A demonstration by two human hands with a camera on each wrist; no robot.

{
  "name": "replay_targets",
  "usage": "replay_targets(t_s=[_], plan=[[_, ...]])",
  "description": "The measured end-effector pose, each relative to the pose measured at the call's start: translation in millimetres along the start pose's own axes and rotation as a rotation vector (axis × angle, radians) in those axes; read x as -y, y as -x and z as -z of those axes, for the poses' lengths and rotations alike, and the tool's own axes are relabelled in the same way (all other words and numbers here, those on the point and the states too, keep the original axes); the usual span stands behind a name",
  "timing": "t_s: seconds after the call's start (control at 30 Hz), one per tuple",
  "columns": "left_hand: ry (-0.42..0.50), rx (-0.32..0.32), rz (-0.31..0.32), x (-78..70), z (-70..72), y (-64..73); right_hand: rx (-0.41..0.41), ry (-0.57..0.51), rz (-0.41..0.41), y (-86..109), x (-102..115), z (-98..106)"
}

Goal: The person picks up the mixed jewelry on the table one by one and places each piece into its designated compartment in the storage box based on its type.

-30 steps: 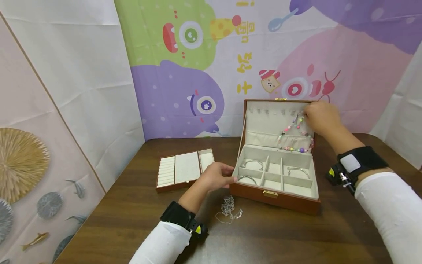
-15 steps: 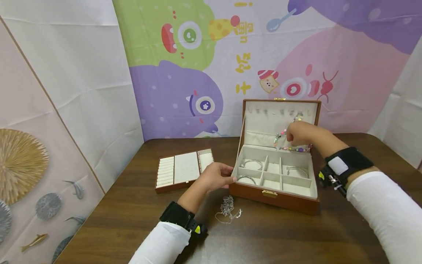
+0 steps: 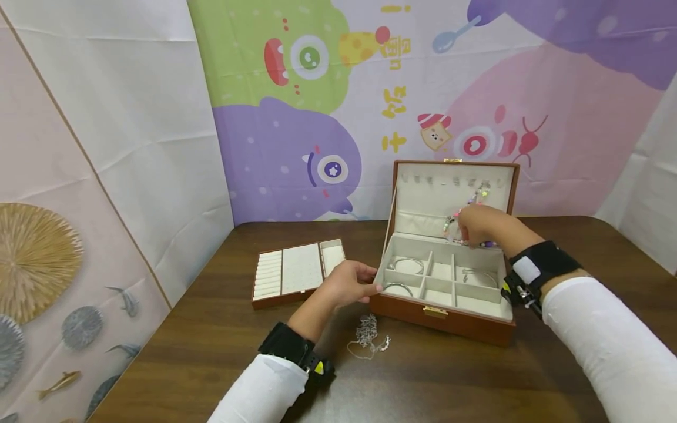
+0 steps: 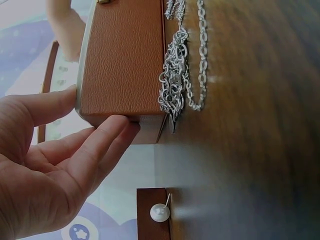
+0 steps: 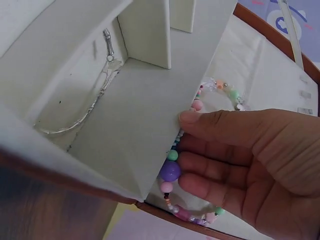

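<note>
A brown jewelry box (image 3: 402, 311) stands with its lid up, lined in cream and split into several compartments. At its front left corner, my left hand (image 3: 348, 283) holds the box, thumb on the rim and fingers against the side in the left wrist view. A colorful beaded necklace (image 5: 171, 171) hangs from a hook inside the lid, its lower loop by the pocket. My right hand (image 3: 478, 226) pinches a beaded stretch low on it, thumb (image 5: 192, 120) at the compartment wall's edge. Silver bracelets (image 3: 407, 266) lie in some compartments.
A tangled silver chain (image 3: 367, 332) lies on the table before the box. To the left lies a shallow jewelry tray (image 3: 301, 270) with ring rolls. A white pearl on a thin pin (image 4: 160, 212) shows by the tray's side in the left wrist view.
From the lid's upper right, my right hand has come left and down along the beaded necklace to its lower part. My left hand has stayed at the box corner.
</note>
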State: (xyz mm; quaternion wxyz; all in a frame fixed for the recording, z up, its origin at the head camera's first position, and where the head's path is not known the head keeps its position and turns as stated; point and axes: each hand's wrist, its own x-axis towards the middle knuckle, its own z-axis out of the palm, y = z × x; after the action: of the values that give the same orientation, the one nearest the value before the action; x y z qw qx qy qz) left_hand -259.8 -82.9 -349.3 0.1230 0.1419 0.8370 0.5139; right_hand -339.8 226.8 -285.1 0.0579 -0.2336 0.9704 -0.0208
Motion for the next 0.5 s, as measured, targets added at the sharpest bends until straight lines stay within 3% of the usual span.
replay_targets(t_s=[0.13, 0.23, 0.33, 0.43, 0.5], plan=[[-0.015, 0.002, 0.0, -0.9, 0.1, -1.7, -0.038, -0.005, 0.051, 1.5, -5.3, -2.9], [-0.083, 0.01, -0.026, -2.1, 1.2, -2.9, -0.075, -0.019, 0.121, 2.5, -8.7, -5.1], [-0.263, -0.003, -0.108, -8.8, 2.1, -4.8, -0.093, -0.032, 0.151, 4.0, -10.3, -5.0], [-0.47, -0.074, -0.213, -22.7, 0.3, -9.9, -0.095, -0.035, 0.137, 7.1, -11.9, -1.1], [-0.541, -0.118, -0.255, -35.5, -2.3, -15.7, -0.098, -0.043, 0.116, 9.6, -14.0, 2.4]])
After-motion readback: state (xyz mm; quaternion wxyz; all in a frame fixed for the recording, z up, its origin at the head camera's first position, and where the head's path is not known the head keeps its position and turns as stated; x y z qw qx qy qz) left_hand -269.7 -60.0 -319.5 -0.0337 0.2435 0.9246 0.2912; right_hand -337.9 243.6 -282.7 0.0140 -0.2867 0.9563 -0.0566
